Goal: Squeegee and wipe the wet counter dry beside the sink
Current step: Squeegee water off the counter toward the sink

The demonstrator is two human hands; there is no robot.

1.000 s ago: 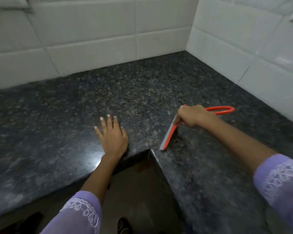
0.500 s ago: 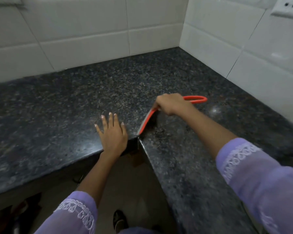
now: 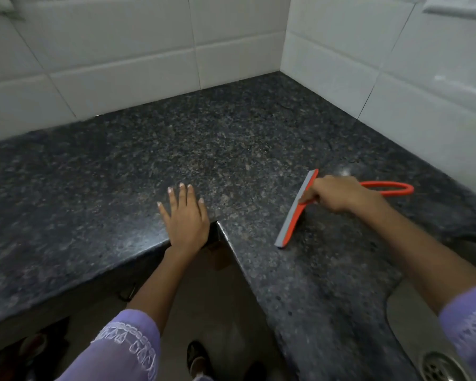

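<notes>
The dark speckled granite counter runs in an L around an inner corner. My right hand grips an orange squeegee by its neck; the grey blade rests on the right run of the counter, and the looped handle sticks out behind my hand toward the right wall. My left hand lies flat, fingers spread, on the counter edge just left of the inner corner, holding nothing. The steel sink with its drain shows at the bottom right.
White tiled walls close the counter at the back and right. A switch plate sits high on the right wall. Below the counter edge is the floor, with my feet and some shoes at the lower left.
My right hand has moved the squeegee rightward, away from the inner corner onto the right run of the counter. My left hand has stayed flat in place.
</notes>
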